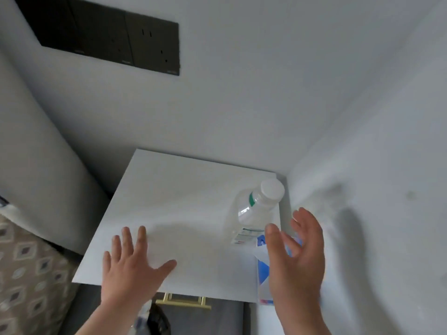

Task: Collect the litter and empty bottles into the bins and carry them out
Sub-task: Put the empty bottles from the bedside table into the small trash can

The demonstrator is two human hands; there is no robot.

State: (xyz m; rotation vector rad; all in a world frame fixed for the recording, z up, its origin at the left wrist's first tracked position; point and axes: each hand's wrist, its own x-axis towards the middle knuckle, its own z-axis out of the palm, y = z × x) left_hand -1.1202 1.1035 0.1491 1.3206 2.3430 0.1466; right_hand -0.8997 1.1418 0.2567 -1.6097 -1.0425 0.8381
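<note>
- Left hand (131, 264): fingers fanned wide and straight, palm down over the near part of the white table (181, 201), holding nothing; touching the top or just above it, cannot tell which.
- Right hand (297, 257): wide open, fingers straight and pointing up and away, palm turned inward toward the left hand, holding nothing.
- Bottle (256, 209): clear plastic with a white cap and green neck band, upright on the table's far corner, just ahead of the right hand's thumb and well to the right of the left hand. Not gripped; whether the thumb brushes it cannot be told.
- Packet (262, 269): blue and white, on the table's right edge, right by the right palm and partly hidden behind it; not picked up.
- Below the left wrist: a gold handle (183, 302) under the table's front edge, and a dark shape (157, 320) beside the forearm, too blurred to name.
- Far beyond the left hand, up on the wall: a black socket panel (108, 37). Off to that hand's left: patterned fabric (29, 274).
- Progress, as a judgement: early. Nothing collected here, no bin in view.
- Left to do: grasp the bottle, most likely with the right hand now shaped for it; gather the packet; drop both in a bin; carry the bins out.
</note>
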